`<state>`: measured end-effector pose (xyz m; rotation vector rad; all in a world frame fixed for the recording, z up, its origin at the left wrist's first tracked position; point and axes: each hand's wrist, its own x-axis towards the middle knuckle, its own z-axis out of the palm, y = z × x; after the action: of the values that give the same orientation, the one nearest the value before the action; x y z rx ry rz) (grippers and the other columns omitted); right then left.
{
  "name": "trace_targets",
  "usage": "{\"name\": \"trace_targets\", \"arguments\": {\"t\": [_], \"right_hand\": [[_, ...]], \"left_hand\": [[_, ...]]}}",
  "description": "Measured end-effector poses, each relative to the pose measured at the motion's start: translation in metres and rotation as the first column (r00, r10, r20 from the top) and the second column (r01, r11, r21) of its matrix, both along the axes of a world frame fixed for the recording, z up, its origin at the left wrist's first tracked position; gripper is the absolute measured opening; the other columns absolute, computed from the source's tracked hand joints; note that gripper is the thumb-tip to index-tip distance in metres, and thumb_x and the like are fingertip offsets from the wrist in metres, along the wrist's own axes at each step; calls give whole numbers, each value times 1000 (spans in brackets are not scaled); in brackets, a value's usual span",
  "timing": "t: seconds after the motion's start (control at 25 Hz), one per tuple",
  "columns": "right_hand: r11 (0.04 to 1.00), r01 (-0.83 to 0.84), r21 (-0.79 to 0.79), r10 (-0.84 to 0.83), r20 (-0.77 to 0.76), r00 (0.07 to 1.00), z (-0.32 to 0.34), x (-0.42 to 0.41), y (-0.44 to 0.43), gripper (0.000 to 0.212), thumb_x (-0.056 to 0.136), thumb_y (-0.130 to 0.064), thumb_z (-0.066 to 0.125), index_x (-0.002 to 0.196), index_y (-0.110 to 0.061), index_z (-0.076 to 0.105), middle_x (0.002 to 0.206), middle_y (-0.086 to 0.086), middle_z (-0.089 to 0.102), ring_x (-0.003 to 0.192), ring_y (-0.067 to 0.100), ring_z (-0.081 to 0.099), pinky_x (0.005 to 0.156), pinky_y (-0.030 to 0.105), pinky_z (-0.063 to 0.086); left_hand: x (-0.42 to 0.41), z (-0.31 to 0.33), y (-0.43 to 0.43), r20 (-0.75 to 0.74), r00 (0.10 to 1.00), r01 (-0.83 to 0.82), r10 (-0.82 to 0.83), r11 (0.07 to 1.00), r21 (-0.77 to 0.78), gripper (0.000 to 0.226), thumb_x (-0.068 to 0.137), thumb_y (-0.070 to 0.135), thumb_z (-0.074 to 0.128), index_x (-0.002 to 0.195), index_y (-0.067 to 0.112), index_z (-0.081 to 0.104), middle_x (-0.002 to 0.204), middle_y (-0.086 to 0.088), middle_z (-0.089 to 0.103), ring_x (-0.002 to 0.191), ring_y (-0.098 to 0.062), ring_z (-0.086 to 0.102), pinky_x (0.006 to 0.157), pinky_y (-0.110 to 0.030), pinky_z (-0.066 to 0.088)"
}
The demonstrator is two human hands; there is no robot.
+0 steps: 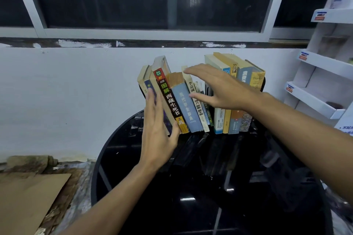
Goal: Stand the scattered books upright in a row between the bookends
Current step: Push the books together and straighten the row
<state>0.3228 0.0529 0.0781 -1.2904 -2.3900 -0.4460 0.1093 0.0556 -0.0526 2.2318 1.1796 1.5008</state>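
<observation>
The books [183,105] stand rowed at twelve o'clock on the table [172,206], the nine o'clock group leaning, so squaring-up seems in hand: left hand [155,133] flat, straight fingers [151,105] against them, right hand [223,89] spread wide over the middle, and next they likely need pushing upright.

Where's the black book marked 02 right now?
Head view: the black book leans at the back of the black table, right of the left hand, with the pale blue book on its right.

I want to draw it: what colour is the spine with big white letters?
The book spine is black, red on top; head view.
</observation>
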Motion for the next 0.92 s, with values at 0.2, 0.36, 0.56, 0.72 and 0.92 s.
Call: {"name": "trace_targets", "arguments": {"t": [0.2,0.36,0.56,0.72,0.92], "right_hand": [[996,-94,-12,95,77,993,19,-37,33,66,98,-50,55,154,-23,35,157,-2,40,145,12,35,116,30,31],[984,-170,-50,175,152,973,27,-64,67,67,98,-54,51,156,-25,32,162,-3,34,151,13,27,121,40,30],[971,-199,-131,222,193,956,30,-76,95,65,99,-58,48,155,-31,33,162,-8,33,151,9,23,123,37,24],[964,-231,-132,256,219,942,24,-74,105,62,99,-61,46,153,-32,38,159,-9,40,148,10,31,121,35,27],[959,-272,-85,284,199,938,25,-52,106,53,99,-56,48,145,-30,51,144,-5,56,132,15,49,109,42,42]], "left_hand": [[-6,-7,12,19,998,-54,56,995,-84,105,95,22,65,158,15,-19,165,3,-30,153,-14,-23,121,-59,24],[-6,-9,28,-1,997,-72,73,990,-122,107,96,24,63,156,14,-25,163,0,-34,152,-16,-27,124,-55,17],[2,-9,41,-3,996,-83,84,987,-136,105,97,28,61,155,9,-25,163,-5,-33,151,-16,-28,127,-51,4],[12,-11,47,21,996,-87,90,988,-129,109,94,24,63,154,7,-26,162,-6,-35,151,-18,-29,126,-52,1],[27,-11,51,6,998,-67,67,994,-91,110,95,27,66,155,6,-24,161,-8,-36,152,-21,-26,126,-49,-6]]}}
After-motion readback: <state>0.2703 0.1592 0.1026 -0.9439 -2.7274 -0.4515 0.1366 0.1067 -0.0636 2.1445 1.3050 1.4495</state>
